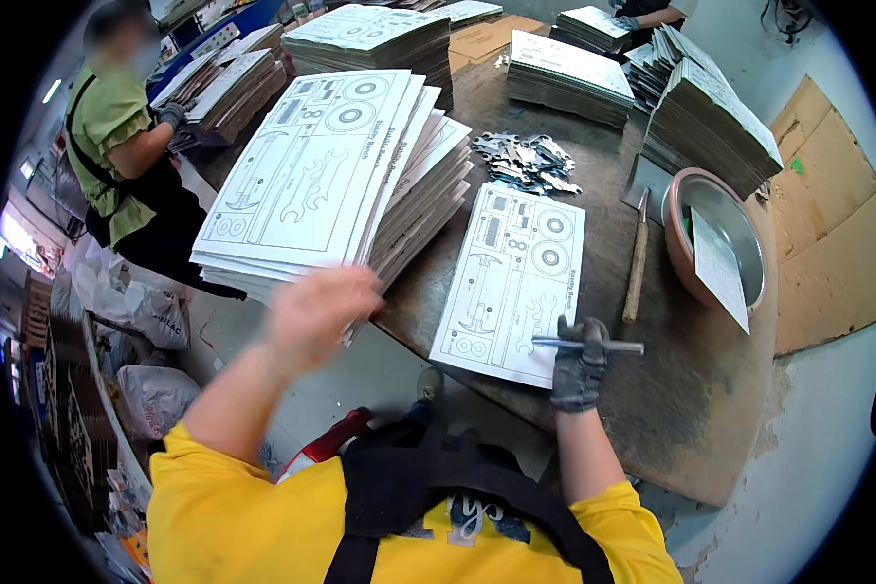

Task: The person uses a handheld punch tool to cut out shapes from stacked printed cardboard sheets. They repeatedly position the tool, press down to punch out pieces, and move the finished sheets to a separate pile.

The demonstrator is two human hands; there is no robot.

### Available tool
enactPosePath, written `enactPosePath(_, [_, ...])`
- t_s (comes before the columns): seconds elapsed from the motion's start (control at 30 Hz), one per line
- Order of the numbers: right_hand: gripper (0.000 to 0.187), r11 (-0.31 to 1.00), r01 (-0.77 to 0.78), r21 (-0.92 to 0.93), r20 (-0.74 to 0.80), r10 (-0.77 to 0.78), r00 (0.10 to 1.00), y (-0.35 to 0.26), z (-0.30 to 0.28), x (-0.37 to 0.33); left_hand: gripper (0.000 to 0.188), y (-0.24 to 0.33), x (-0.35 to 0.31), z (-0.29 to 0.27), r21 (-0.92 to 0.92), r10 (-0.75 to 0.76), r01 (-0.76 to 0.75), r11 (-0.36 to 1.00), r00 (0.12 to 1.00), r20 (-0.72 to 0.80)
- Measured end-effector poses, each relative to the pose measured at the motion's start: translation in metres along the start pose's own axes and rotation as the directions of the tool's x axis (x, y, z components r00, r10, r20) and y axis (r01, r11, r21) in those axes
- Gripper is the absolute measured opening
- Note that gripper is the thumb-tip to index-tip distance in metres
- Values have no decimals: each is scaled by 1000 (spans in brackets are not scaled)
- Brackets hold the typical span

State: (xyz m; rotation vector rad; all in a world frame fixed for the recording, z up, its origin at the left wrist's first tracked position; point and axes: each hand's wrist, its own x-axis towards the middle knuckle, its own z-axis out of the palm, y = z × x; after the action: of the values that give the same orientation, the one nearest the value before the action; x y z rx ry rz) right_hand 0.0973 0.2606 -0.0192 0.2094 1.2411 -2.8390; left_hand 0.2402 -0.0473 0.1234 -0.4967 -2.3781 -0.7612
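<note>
My right hand, in a dark grey glove, is closed around a slim metal rod. It rests over the near right corner of a printed sheet with line drawings of tools and rings, lying on the table. Beyond that sheet is a pile of small silvery metal wrench-shaped pieces. My left hand is bare and smeared by motion, so its fingers are not clear. It is at the near right corner of a tall, fanned stack of similar printed sheets.
A hammer with a wooden handle lies right of the sheet, beside a reddish-brown basin with a paper across it. More stacks stand at the back. Two people work nearby, one at the left beside other stacks.
</note>
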Motion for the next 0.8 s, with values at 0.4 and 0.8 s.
enactPosePath(0.4, [20,656,432,-619,554,-26,832,48,-14,34,54,-65,-14,234,236,-234,126,964,825,515])
enactPosePath(0.8, [22,943,239,-231,317,-160,935,114,25,114,53,-68,-12,237,149,-237,192,970,883,404])
